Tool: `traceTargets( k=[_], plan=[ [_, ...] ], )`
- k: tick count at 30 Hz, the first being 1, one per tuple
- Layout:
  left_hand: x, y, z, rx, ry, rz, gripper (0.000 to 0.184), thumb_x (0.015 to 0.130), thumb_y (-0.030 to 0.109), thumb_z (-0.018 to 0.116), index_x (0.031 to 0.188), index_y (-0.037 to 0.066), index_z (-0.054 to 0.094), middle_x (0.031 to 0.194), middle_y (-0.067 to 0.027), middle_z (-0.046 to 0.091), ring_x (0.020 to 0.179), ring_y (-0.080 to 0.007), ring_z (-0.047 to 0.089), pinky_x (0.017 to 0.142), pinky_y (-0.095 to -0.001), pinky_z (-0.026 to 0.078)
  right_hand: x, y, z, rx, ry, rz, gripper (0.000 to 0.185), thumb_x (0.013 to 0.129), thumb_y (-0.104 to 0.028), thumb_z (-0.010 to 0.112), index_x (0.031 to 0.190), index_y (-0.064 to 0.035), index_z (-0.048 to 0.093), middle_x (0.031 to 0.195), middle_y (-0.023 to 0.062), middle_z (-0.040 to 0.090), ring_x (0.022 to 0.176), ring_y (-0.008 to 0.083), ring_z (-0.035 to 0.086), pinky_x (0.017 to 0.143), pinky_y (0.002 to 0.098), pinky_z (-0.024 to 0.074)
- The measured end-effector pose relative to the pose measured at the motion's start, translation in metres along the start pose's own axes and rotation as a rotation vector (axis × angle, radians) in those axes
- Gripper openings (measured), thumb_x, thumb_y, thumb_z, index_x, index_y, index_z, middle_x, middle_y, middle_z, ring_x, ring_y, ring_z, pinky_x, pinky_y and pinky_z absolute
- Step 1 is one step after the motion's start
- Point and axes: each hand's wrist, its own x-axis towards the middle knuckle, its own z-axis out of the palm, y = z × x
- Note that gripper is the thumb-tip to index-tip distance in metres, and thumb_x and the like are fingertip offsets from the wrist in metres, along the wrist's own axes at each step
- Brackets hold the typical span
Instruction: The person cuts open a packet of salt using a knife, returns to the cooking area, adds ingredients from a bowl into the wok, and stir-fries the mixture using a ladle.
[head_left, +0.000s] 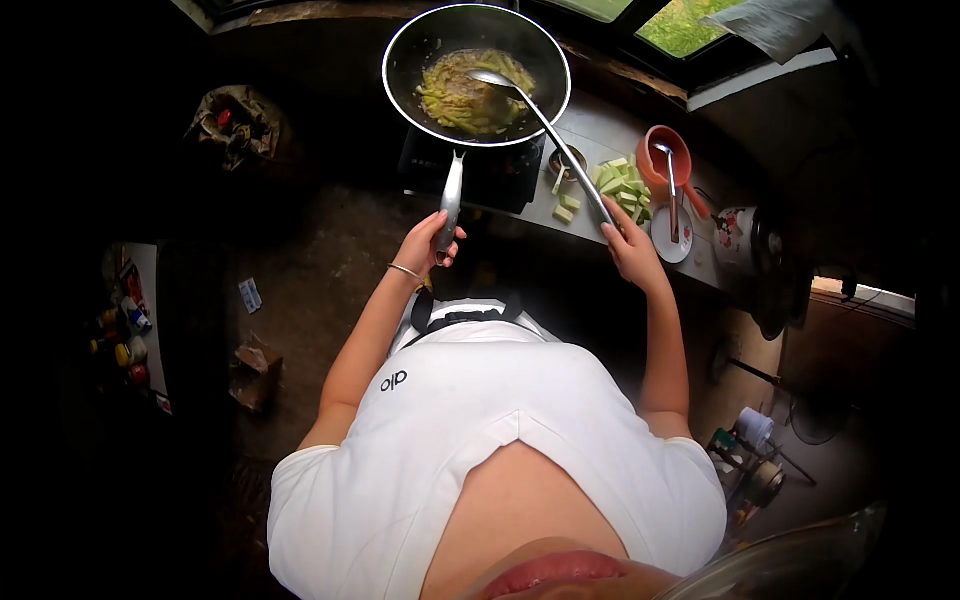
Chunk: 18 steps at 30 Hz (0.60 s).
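Note:
A wok with a pale rim sits over the black cooktop. Green and yellow chopped vegetables lie in a little liquid inside it. My left hand is closed around the wok's metal handle. In my right hand is the upper end of a long metal cooking spoon, whose bowl rests on or just above the vegetables. Close to that hand, cut pale-green vegetable pieces lie piled on the counter. A few lie apart from the pile.
Right of the pile stand an orange pan, a white dish with a utensil across it, and a flowered rice cooker. A small bowl is beside the cooktop. A cardboard box sits on the floor at left.

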Motion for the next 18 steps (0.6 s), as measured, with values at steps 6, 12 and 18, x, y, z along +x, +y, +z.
traceTargets(
  k=[6,12,18],
  plan=[
    [0.001,0.000,-0.001,-0.006,-0.007,-0.003,0.037,0.096,0.031,0.041,0.123,0.006,0.046,0.082,-0.0057,0.060,0.057,-0.0109,0.054,0.043,-0.0228,0.041,-0.002,-0.013,-0.012,-0.115,-0.010,0.010,0.046,0.093,-0.023,0.050,0.138,-0.0196,0.041,0.057,-0.0026,0.039,0.049,0.0075,0.038,0.047,0.0233,0.0322],
    [0.000,-0.001,0.000,-0.006,-0.010,0.008,0.036,0.096,0.031,0.042,0.122,0.006,0.046,0.082,-0.0057,0.060,0.057,-0.0110,0.055,0.044,-0.0228,0.042,-0.001,-0.009,-0.011,-0.149,-0.031,0.022,0.046,0.093,-0.024,0.050,0.138,-0.0218,0.041,0.060,0.0000,0.041,0.051,0.0089,0.040,0.049,0.0243,0.0342],
    [0.002,-0.001,-0.002,0.002,-0.015,0.001,0.037,0.096,0.031,0.042,0.122,0.005,0.046,0.082,-0.0057,0.060,0.057,-0.0108,0.055,0.043,-0.0228,0.042,0.022,-0.028,-0.011,-0.502,-0.028,-0.230,0.046,0.093,-0.026,0.048,0.138,-0.0261,0.038,0.073,0.0191,0.057,0.069,0.0262,0.058,0.070,0.0339,0.0451]
  ],
)
